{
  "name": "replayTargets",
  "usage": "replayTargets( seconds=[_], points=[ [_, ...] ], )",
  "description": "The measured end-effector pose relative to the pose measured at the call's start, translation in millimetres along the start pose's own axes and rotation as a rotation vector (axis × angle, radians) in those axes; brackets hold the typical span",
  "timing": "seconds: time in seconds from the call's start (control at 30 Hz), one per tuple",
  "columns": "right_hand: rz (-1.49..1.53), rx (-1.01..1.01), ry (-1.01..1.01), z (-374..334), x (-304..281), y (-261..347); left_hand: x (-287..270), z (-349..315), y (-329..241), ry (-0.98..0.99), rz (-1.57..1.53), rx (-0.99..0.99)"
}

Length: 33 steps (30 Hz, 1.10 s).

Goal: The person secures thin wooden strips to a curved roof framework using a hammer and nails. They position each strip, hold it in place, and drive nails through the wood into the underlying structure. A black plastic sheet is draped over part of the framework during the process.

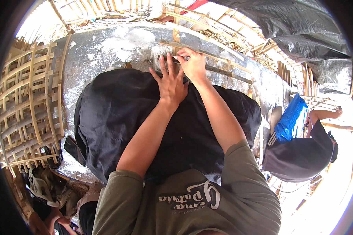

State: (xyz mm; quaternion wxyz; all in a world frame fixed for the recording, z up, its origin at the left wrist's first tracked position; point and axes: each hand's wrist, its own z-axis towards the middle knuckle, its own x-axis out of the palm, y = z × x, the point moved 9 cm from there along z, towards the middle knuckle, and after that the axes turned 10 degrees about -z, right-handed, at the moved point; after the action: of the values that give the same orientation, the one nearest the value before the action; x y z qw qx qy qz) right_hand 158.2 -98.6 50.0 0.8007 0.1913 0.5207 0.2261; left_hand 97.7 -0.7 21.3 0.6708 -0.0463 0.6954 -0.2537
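Note:
Both my arms reach forward over black cloth (121, 113) covering my lap. My left hand (171, 84) has its fingers spread, the tips by a dark flat strip (231, 75). Close beside it on the right, my right hand (193, 66) is closed in a pinch, thumb against fingers. Whatever lies in that pinch is too small to make out. Just beyond the right hand a lighter bamboo strip (223, 59) runs across, roughly parallel to the dark one. An upright piece of bamboo (177, 23) stands behind the strips.
A woven bamboo panel (27, 102) stands at the left, with a dark flat object (73, 150) near my lap. At the right another person (302, 156) bends beside a blue bundle (292, 119). Someone's hand (53, 219) shows lower left. Black sheeting (302, 31) hangs upper right.

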Motion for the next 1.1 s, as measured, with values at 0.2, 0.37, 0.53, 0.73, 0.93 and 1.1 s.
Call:
replayTargets(
  seconds=[0.2, 0.37, 0.53, 0.73, 0.93, 1.1],
  points=[
    [0.018, -0.05, -0.04, -3, -2, 1, -1, -1, 1, 0.0, 0.001, 0.002],
    [0.022, -0.058, -0.03, -7, -5, 3, -2, -1, 1, 0.014, 0.015, -0.009],
    [0.048, -0.095, -0.079, -11, -6, 6, 4, 1, 2, -0.037, 0.027, 0.023],
    [0.019, -0.168, -0.106, -13, -5, 5, 3, 0, 1, -0.041, 0.012, 0.03],
    [0.07, -0.168, -0.135, -12, -9, 12, 4, 0, 3, -0.055, 0.016, 0.034],
    [0.066, -0.176, -0.132, -12, -9, 13, 3, 0, 3, -0.038, 0.029, 0.027]
  ],
)
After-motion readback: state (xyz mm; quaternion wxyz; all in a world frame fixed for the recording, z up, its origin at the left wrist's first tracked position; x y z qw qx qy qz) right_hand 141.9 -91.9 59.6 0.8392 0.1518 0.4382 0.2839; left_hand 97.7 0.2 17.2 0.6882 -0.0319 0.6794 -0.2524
